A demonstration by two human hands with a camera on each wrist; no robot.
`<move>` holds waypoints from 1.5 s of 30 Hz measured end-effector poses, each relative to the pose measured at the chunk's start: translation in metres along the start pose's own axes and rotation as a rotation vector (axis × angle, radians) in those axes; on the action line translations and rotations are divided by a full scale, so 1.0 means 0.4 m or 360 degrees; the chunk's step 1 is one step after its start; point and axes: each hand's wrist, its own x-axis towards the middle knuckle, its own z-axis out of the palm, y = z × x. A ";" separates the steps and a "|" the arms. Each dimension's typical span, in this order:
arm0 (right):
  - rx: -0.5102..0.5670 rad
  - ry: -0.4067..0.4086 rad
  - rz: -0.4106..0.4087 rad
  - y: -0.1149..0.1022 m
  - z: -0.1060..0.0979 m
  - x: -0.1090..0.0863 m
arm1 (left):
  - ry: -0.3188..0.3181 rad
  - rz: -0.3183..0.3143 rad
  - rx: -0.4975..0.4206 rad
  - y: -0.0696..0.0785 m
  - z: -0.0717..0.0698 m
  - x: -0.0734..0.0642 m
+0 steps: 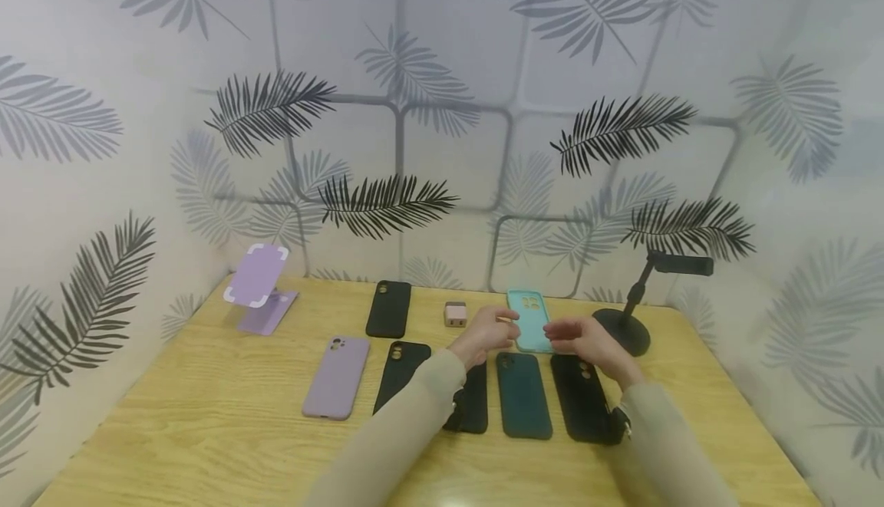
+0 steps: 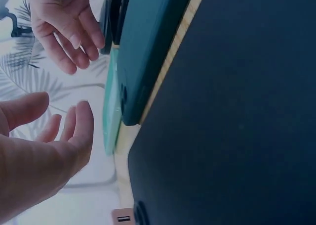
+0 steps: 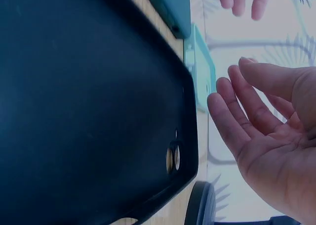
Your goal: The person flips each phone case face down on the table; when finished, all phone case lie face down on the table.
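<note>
Left of the mint-green silicone phone case (image 1: 530, 320) lying at the back of the pale wooden table (image 1: 207, 430), we are seeing a lilac phone stand (image 1: 259, 289), a lilac case (image 1: 337, 377) and two black cases (image 1: 389, 308). Beside that mint case we are hovering our left hand (image 1: 487, 334), fingers relaxed and gripping nothing; just right of it our right hand (image 1: 587, 340) is hanging equally loose and empty. Right of the mint case, a black desk stand (image 1: 625, 329) is standing.
</note>
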 end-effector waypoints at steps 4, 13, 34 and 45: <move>-0.0015 -0.0007 0.0010 0.015 -0.013 0.010 | 0.0116 -0.0052 0.0052 -0.011 -0.002 0.009; 0.0011 -0.0080 0.0008 0.042 -0.027 0.016 | 0.0165 -0.0117 0.0080 -0.034 0.003 0.036; 0.0110 -0.0056 0.0051 0.037 -0.006 0.028 | 0.0234 -0.0131 -0.0266 -0.031 0.025 0.054; 0.0222 -0.0107 0.0199 0.027 0.001 0.064 | 0.0284 -0.0089 -0.0236 -0.032 0.039 0.059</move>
